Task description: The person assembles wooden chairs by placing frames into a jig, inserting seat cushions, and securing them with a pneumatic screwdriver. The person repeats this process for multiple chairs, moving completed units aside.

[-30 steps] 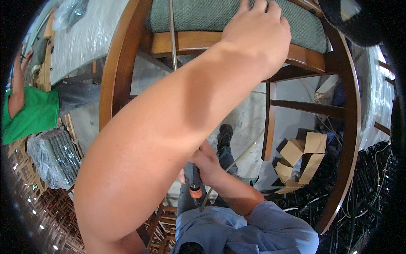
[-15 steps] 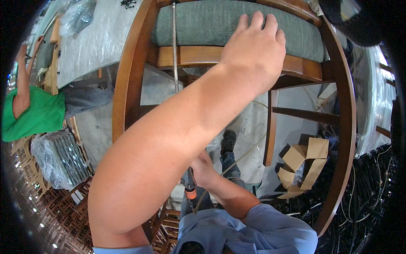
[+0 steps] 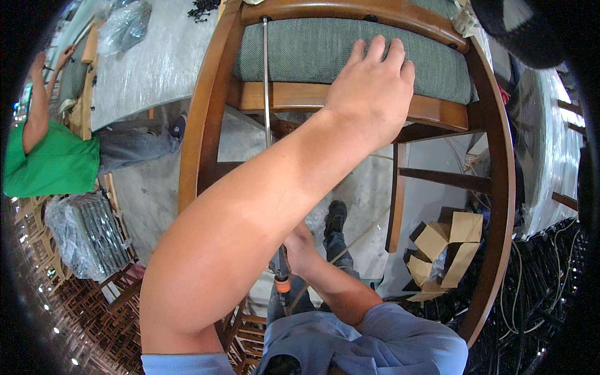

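Observation:
A wooden chair (image 3: 201, 125) with a grey-green fabric pad (image 3: 300, 53) fills the space in front of me. My left hand (image 3: 375, 94) lies on the pad and its wooden edge, palm down, fingers stretched out. Below my left forearm, my right hand (image 3: 300, 247) is wrapped round a power screwdriver (image 3: 282, 275) with an orange ring and a hose. Its long metal bit (image 3: 267, 75) runs up past the pad, its tip at a dark spot on the wooden rail. Another dark screw hole or head (image 3: 371, 18) shows along that rail. My left forearm partly hides the tool.
An opened cardboard box (image 3: 465, 228) sits on the floor at right. At left are a plastic-wrapped stack (image 3: 87, 234), a person in a green shirt (image 3: 53, 159) and a film-covered table (image 3: 150, 69) with small black parts (image 3: 204, 9). Chair frames are piled lower left.
The chair appears slightly lower in view, so more of the rail and the bit's tip show. Both hands keep their places on the pad and the screwdriver.

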`<state>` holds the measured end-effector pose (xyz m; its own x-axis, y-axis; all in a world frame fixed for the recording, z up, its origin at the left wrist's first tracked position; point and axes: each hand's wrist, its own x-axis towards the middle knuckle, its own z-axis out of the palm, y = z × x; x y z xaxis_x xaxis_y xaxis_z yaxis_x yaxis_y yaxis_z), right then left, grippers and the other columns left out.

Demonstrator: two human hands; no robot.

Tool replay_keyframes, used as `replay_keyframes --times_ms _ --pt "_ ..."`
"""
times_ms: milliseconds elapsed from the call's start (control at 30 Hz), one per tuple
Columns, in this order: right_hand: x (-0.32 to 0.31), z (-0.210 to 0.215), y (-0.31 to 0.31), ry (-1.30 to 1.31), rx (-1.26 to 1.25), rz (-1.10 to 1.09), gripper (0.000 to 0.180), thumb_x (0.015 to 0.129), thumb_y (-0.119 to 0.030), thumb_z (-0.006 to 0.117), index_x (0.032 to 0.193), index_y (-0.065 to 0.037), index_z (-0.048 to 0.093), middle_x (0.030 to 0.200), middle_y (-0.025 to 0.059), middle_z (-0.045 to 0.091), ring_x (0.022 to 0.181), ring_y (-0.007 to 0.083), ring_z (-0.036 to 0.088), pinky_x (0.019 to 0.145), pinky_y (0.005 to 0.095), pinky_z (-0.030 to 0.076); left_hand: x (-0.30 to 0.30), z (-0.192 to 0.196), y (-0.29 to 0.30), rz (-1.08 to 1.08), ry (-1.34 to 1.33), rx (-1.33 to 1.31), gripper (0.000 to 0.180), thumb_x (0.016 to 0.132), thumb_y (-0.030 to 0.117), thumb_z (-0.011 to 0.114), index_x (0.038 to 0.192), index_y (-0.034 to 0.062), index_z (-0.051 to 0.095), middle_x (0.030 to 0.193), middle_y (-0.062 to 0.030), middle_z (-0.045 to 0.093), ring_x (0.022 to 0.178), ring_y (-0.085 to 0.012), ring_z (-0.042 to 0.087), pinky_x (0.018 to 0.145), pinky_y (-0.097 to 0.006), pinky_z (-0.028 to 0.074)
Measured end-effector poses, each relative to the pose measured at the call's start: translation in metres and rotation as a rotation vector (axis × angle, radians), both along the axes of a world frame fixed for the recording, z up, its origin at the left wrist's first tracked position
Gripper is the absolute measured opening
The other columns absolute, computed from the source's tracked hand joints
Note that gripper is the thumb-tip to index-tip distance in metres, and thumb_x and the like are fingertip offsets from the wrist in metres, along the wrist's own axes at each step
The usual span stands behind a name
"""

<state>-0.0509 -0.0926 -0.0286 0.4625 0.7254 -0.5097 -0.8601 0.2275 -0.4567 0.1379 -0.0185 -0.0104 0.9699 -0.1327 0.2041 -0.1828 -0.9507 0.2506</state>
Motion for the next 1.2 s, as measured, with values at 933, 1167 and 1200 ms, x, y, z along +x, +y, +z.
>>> replay_keyframes --times_ms 933,1167,1200 --pt "-0.027 0.014 -0.238 -0.281 -0.33 0.337 0.036 0.098 -0.033 0.07 0.117 -0.005 0.06 0.087 -0.0005 0.059 0.076 0.0096 0.056 0.067 0.0266 0.047 0.002 0.023 0.01 -0.093 0.208 -0.127 0.071 0.083 0.023 0.079 0.145 0.0047 0.05 0.158 -0.02 0.034 0.146 -0.0413 0.031 0.12 -0.047 0.032" --pt "-0.104 -0.03 -0.489 -0.531 -1.244 0.455 0.067 0.083 -0.061 0.075 0.122 -0.007 0.064 0.108 0.0148 0.069 0.101 0.0304 0.067 0.087 0.0408 0.052 0.01 0.037 0.004 -0.105 0.239 -0.128 0.069 0.084 0.026 0.079 0.143 0.0026 0.051 0.16 -0.0207 0.031 0.147 -0.0423 0.027 0.121 -0.047 0.031" --pt "-0.091 -0.014 -0.504 -0.475 -1.309 0.534 0.066 0.084 -0.061 0.073 0.121 -0.007 0.064 0.107 0.016 0.07 0.102 0.0317 0.068 0.087 0.0422 0.052 0.012 0.04 0.002 -0.111 0.249 -0.143 0.07 0.084 0.026 0.079 0.143 0.0023 0.051 0.16 -0.0207 0.031 0.147 -0.0424 0.027 0.121 -0.047 0.031"
